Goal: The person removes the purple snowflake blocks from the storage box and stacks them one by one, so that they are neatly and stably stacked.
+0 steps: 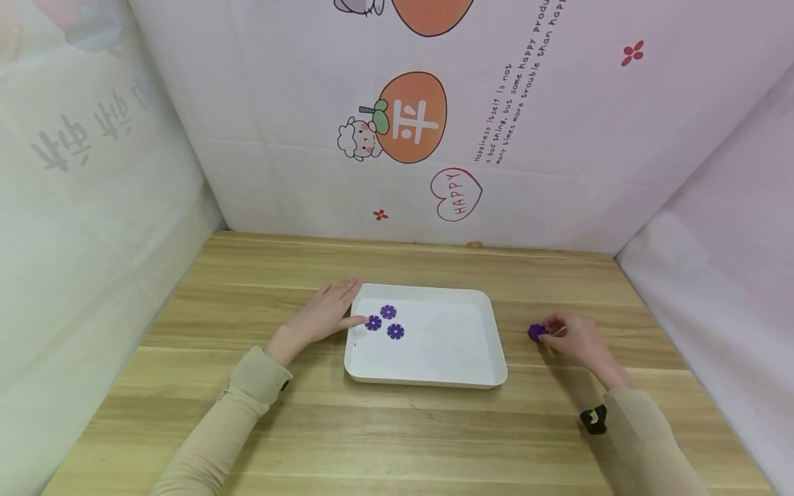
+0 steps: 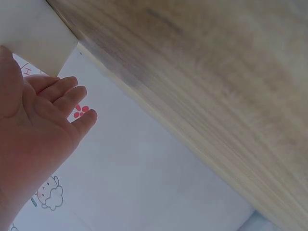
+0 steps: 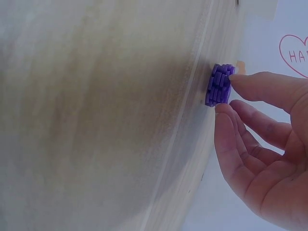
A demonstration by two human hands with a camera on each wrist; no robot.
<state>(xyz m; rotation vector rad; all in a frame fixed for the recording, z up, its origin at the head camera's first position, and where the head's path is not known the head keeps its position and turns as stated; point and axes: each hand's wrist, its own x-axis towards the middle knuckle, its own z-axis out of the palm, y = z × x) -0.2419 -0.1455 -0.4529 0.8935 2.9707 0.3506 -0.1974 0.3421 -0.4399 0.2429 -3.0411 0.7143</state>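
A white tray lies on the wooden table, holding three flat purple notched discs near its left side. My left hand rests against the tray's left edge, fingers extended by the back corner. Its thumb reaches over the rim to the leftmost disc; whether it touches that disc I cannot tell. Right of the tray, my right hand pinches a small stack of purple notched discs between thumb and fingers. In the right wrist view the stack is at the tabletop, its layered edges showing.
The wooden table reaches back to a printed white cloth. White cloth also hangs along the left and right sides. A dark wrist device shows at the right sleeve.
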